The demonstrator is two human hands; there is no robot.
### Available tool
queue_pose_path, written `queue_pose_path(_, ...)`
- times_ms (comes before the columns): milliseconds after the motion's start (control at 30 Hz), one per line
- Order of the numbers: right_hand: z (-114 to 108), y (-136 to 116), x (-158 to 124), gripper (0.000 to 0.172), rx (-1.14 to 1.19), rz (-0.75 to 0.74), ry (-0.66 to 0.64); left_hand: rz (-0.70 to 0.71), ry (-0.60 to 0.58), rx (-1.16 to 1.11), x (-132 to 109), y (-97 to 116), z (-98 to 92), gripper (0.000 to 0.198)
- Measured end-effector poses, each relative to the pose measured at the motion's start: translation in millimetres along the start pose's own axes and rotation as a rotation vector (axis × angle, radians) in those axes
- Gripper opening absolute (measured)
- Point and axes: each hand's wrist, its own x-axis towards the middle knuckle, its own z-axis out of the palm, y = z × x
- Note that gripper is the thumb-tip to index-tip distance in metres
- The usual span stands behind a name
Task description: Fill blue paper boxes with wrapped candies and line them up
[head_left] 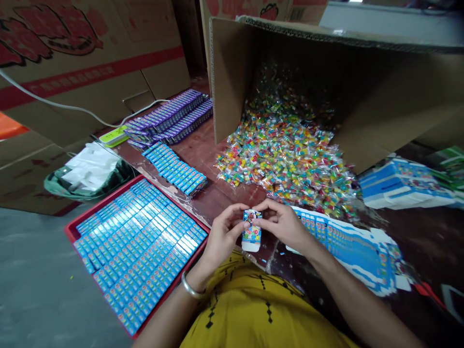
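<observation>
Between my two hands, close to my body, is a small blue candy box (252, 234) printed with colourful pictures. A white flap sticks out at its lower end. My left hand (228, 229) pinches its left edge, thumb on the front face. From the other side my right hand (281, 222) grips the upper right part, its thumb also on the front. Flat blue cartons (337, 241) lie overlapped in a fanned row beside my right forearm. Beyond my hands, small clear packets of colourful candy (286, 159) spill from a cardboard box (228, 82) lying on its side.
A red tray (68, 229) of packed blue boxes stands at the left. Rows of blue boxes (176, 169) and purple boxes (174, 118) lie on the dark red table (213, 191). A green bag (54, 186) holds white pieces. More flat cartons (402, 183) are stacked at right.
</observation>
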Motion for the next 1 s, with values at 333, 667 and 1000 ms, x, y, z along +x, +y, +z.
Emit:
queue_pose_path(333,-44.4,14.5,37.0,0.018,-0.697,-0.236,0.167,-0.070,0.132,0.034,10.6,-10.7,-13.5,0.036)
queue_pose_path(667,-52.4,41.3,78.2,0.015,-1.227,-0.390,0.165,-0.204,0.170,-0.117,9.1,-4.4,-17.5,0.042)
queue_pose_path(1000,-37.7,-11.9,45.2,0.017,-0.143,-0.247,0.478,-0.050,0.026,0.238,13.9,-19.5,-12.2,0.030)
